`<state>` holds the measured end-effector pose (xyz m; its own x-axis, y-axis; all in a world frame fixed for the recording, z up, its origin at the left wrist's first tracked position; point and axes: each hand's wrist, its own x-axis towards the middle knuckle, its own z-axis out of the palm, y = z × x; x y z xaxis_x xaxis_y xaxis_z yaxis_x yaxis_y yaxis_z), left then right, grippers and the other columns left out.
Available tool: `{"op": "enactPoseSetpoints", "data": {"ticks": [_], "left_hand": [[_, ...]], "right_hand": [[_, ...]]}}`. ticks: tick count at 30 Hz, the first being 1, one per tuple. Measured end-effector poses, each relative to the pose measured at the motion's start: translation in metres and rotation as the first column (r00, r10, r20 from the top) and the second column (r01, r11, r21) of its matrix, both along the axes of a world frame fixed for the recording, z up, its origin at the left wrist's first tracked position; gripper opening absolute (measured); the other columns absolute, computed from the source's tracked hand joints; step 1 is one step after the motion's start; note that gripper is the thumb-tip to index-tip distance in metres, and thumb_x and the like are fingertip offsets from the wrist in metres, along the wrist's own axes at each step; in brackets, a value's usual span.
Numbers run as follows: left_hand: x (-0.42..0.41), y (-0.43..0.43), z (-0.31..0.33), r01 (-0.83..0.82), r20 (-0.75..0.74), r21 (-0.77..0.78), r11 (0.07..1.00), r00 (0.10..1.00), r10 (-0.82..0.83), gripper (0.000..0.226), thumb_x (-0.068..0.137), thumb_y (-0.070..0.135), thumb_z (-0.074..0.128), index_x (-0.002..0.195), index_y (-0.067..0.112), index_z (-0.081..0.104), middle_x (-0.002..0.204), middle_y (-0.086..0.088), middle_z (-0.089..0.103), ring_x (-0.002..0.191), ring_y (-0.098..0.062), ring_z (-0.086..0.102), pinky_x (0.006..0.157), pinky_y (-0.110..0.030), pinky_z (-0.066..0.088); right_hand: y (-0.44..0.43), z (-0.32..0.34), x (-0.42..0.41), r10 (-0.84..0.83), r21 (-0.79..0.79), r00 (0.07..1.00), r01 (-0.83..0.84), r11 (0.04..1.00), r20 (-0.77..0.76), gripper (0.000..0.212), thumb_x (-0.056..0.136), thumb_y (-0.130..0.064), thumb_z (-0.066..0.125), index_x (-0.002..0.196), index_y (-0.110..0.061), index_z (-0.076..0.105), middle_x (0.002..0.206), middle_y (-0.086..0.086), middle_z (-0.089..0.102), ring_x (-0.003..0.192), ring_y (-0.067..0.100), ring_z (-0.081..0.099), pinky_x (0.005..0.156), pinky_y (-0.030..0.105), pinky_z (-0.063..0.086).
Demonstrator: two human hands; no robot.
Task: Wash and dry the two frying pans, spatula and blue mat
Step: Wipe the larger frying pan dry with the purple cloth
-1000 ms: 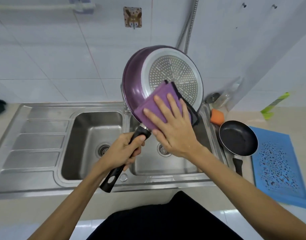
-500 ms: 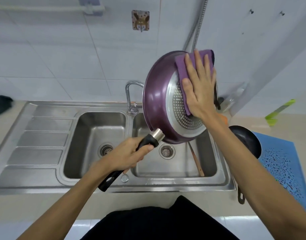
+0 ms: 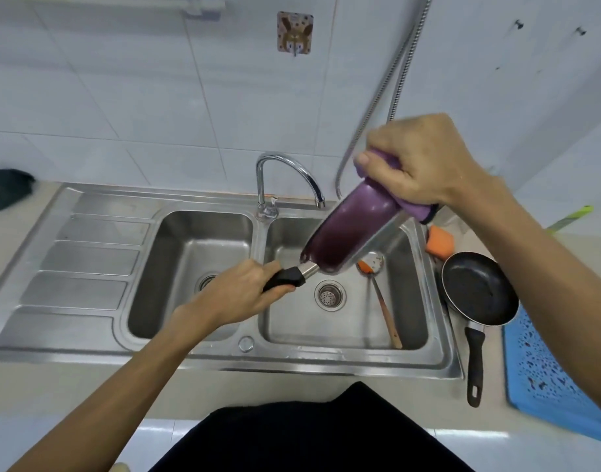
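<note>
My left hand (image 3: 239, 296) grips the black handle of the purple frying pan (image 3: 353, 226), held edge-on and tilted over the right sink basin. My right hand (image 3: 414, 161) clamps a purple cloth (image 3: 413, 206) around the pan's far rim. A small black frying pan (image 3: 479, 292) rests on the counter just right of the sink, handle toward me. The spatula (image 3: 382, 301), with a metal head and wooden handle, lies in the right basin. The blue mat (image 3: 544, 366) lies flat at the right edge, partly hidden by my right arm.
A double steel sink (image 3: 343, 356) with a drainboard on its left fills the counter. The faucet (image 3: 285, 172) stands between the basins. An orange sponge (image 3: 440, 241) sits behind the black pan. A shower hose (image 3: 394, 80) hangs on the tiled wall. A dark cloth (image 3: 6, 189) lies far left.
The purple pan turned from showing its base to edge-on and dropped lower over the right basin. My right hand with the cloth slid from the base to the far rim.
</note>
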<state>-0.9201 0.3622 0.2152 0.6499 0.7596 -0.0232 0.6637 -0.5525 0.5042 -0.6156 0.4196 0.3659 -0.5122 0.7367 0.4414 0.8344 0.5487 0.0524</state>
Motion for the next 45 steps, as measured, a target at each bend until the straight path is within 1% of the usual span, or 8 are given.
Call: {"op": "enactPoseSetpoints", "data": {"ticks": [4, 6, 10, 12, 30, 34, 37, 45], "left_hand": [[-0.001, -0.009, -0.014, -0.132, 0.057, -0.115, 0.985, 0.989, 0.139, 0.028, 0.087, 0.046, 0.069, 0.094, 0.019, 0.067, 0.067, 0.008, 0.062, 0.057, -0.008, 0.056, 0.058, -0.03, 0.045], [0.001, -0.01, -0.018, -0.17, 0.1, -0.479, 0.861, 0.964, 0.246, 0.029, 0.084, 0.036, 0.077, 0.089, 0.009, 0.066, 0.062, 0.002, 0.058, 0.052, -0.014, 0.052, 0.054, -0.031, 0.043], [-0.009, -0.009, -0.026, 0.161, 0.122, -0.986, -0.044, 0.877, 0.465, 0.06, 0.078, 0.049, 0.076, 0.108, 0.0, 0.057, 0.071, -0.006, 0.043, 0.045, -0.012, 0.036, 0.036, -0.021, 0.032], [-0.01, -0.016, -0.03, 0.167, 0.063, -0.963, -0.211, 0.903, 0.426, 0.066, 0.078, 0.058, 0.075, 0.113, 0.006, 0.055, 0.07, -0.002, 0.039, 0.042, -0.008, 0.03, 0.033, -0.018, 0.024], [0.011, -0.059, -0.039, -0.284, -0.068, -0.81, 0.514, 0.914, 0.399, 0.053, 0.096, 0.051, 0.058, 0.106, -0.001, 0.066, 0.057, -0.002, 0.044, 0.041, -0.015, 0.034, 0.036, -0.023, 0.028], [0.013, -0.06, -0.04, -0.321, -0.092, -0.709, 0.628, 0.925, 0.369, 0.048, 0.095, 0.05, 0.06, 0.096, 0.003, 0.068, 0.054, -0.002, 0.046, 0.04, -0.015, 0.04, 0.038, -0.025, 0.033], [0.014, -0.061, -0.043, -0.343, -0.13, -0.573, 0.744, 0.935, 0.33, 0.049, 0.092, 0.054, 0.061, 0.084, 0.007, 0.068, 0.054, 0.001, 0.05, 0.04, -0.009, 0.045, 0.046, -0.027, 0.037], [0.016, -0.068, -0.052, -0.385, -0.175, -0.431, 0.816, 0.923, 0.342, 0.044, 0.091, 0.053, 0.063, 0.069, 0.014, 0.06, 0.057, 0.002, 0.052, 0.054, -0.015, 0.053, 0.051, -0.028, 0.034]], "right_hand": [[-0.036, -0.028, 0.008, 0.076, 0.121, 0.995, -0.069, 0.99, -0.06, 0.04, 0.091, -0.039, 0.048, 0.058, -0.016, 0.047, 0.053, -0.004, 0.039, 0.046, 0.027, 0.044, 0.047, 0.034, 0.034], [-0.054, -0.044, 0.009, 0.164, 0.253, 0.983, -0.138, 0.958, -0.086, 0.039, 0.089, -0.03, 0.056, 0.055, -0.013, 0.048, 0.051, 0.0, 0.038, 0.045, 0.025, 0.038, 0.047, 0.034, 0.031], [-0.082, -0.065, 0.006, 0.256, 0.352, 0.956, -0.193, 0.916, -0.141, 0.037, 0.086, -0.022, 0.061, 0.051, -0.01, 0.051, 0.05, 0.003, 0.038, 0.043, 0.024, 0.034, 0.046, 0.035, 0.03], [-0.096, -0.074, 0.009, 0.254, 0.326, 0.95, -0.185, 0.927, -0.182, 0.038, 0.087, -0.021, 0.06, 0.052, -0.01, 0.055, 0.05, 0.003, 0.04, 0.043, 0.023, 0.035, 0.046, 0.034, 0.031], [-0.147, -0.15, 0.02, -0.102, 0.036, 0.941, 0.12, 0.992, -0.321, 0.043, 0.101, -0.028, 0.05, 0.064, -0.009, 0.062, 0.057, 0.004, 0.055, 0.049, 0.025, 0.05, 0.047, 0.04, 0.041], [-0.127, -0.155, -0.003, -0.185, -0.076, 0.96, 0.172, 0.982, -0.212, 0.041, 0.105, -0.044, 0.043, 0.103, -0.013, 0.071, 0.091, 0.007, 0.07, 0.081, 0.031, 0.065, 0.07, 0.045, 0.051], [-0.116, -0.189, -0.003, -0.241, -0.388, 0.949, 0.304, 0.87, 0.203, 0.075, 0.101, -0.069, 0.026, 0.16, -0.024, 0.023, 0.162, 0.014, 0.032, 0.148, 0.042, 0.027, 0.113, 0.067, 0.028], [-0.123, -0.253, -0.013, -0.12, -0.409, 0.936, 0.256, 0.876, 0.33, 0.076, 0.105, -0.061, 0.021, 0.163, -0.014, 0.009, 0.17, 0.013, 0.003, 0.155, 0.043, -0.001, 0.118, 0.072, 0.009]]}}
